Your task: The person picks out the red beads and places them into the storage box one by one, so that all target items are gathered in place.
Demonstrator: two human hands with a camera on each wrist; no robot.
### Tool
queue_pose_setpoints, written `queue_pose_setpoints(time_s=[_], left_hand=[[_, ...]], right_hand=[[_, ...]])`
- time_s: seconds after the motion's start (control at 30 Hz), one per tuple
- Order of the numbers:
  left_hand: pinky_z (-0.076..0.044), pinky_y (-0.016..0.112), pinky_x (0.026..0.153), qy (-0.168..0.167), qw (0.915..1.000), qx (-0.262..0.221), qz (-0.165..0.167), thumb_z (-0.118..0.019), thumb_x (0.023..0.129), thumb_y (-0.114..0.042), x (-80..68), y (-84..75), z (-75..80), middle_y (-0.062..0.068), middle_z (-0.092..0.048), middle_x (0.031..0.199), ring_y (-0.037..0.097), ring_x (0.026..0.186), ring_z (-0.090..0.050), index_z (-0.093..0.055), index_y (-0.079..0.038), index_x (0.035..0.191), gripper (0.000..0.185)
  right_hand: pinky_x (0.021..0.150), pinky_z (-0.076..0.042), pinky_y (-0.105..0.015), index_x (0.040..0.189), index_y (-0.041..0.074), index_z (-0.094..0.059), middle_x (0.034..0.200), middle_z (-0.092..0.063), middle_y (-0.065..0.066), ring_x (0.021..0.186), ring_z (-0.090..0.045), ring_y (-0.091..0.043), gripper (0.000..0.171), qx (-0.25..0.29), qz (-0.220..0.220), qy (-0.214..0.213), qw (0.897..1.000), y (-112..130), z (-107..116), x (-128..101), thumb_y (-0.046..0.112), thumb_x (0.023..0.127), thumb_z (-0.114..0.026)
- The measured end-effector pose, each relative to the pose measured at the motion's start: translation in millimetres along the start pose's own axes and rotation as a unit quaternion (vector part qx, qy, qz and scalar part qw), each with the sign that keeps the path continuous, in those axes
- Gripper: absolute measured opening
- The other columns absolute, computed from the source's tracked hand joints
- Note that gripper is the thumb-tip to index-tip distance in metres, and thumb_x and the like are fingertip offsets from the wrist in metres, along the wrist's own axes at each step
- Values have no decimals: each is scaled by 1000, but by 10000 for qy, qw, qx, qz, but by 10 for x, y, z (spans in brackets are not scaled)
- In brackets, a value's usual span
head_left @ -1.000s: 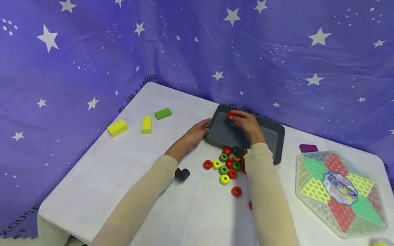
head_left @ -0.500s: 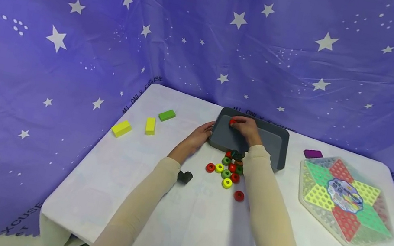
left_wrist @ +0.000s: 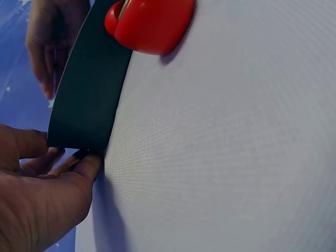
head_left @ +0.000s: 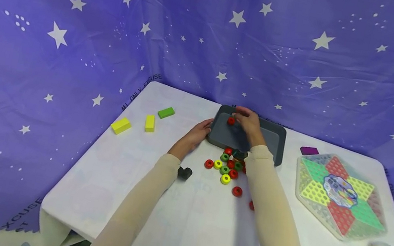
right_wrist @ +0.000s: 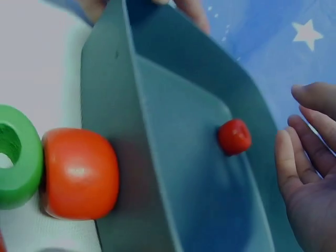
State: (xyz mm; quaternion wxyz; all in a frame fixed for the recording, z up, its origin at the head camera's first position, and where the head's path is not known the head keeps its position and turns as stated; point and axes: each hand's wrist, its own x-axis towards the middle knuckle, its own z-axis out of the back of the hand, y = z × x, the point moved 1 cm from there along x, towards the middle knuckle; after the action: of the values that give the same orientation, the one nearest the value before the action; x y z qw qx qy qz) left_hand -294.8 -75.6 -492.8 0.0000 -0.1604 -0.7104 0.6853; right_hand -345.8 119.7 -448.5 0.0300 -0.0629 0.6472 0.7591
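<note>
1. Right hand [head_left: 249, 123] over the far part of the grey tray [head_left: 274, 143], fingers spread and loose, holding nothing; only palm and fingertips visible in the right wrist view, rest cut off.
2. Small red bead [right_wrist: 234, 136] lying loose on the tray floor, just beside those fingertips, apart from them.
3. Left hand [head_left: 197, 131] at the tray's left corner, fingers curled against the wall; thumb side hidden behind the rim.
4. Cluster of red, green and yellow rings [head_left: 226, 168] just before the tray's near wall, partly hidden under the right forearm.
5. Small black piece [head_left: 184, 173] beside the left forearm; shape hard to make out.
</note>
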Motion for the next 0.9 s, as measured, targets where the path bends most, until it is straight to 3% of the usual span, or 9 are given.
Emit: queue_pose_setpoints(time_s=[0.3,0.5,0.7,0.9], left_hand=[[-29,37,116,26,10000,-85,-3,-35,102,-3,1,-105,-12,13,-36,153,23,139,-37,-32,-13,151,50],[-30,36,116,-10,9998,-177,-62,-35,102,-2,-12,-121,-36,13,-37,152,23,139,-37,-33,-10,151,50],[-30,37,116,0,9994,-313,128,-36,102,-3,-25,-60,-32,12,-36,153,23,139,-37,-33,-13,151,49],[-29,37,116,33,9990,-453,59,-35,103,-2,-27,-61,-30,13,-36,153,24,139,-36,-32,-10,151,49]], right_hand=[[110,-39,-40,135,7,-55,140,-51,-10,124,-52,-23,45,538,16,182,9984,358,152,-293,10,91,-66],[109,-40,-39,137,5,-53,139,-51,-11,120,-53,-19,45,540,375,200,9976,474,338,-649,10,93,-63],[101,-47,-25,137,2,-52,143,-47,-17,122,-52,-19,46,760,697,140,9946,293,588,-974,11,93,-63],[92,-49,-16,134,5,-55,141,-48,-16,124,-51,-20,45,1145,868,95,9896,26,800,-1256,14,92,-66]])
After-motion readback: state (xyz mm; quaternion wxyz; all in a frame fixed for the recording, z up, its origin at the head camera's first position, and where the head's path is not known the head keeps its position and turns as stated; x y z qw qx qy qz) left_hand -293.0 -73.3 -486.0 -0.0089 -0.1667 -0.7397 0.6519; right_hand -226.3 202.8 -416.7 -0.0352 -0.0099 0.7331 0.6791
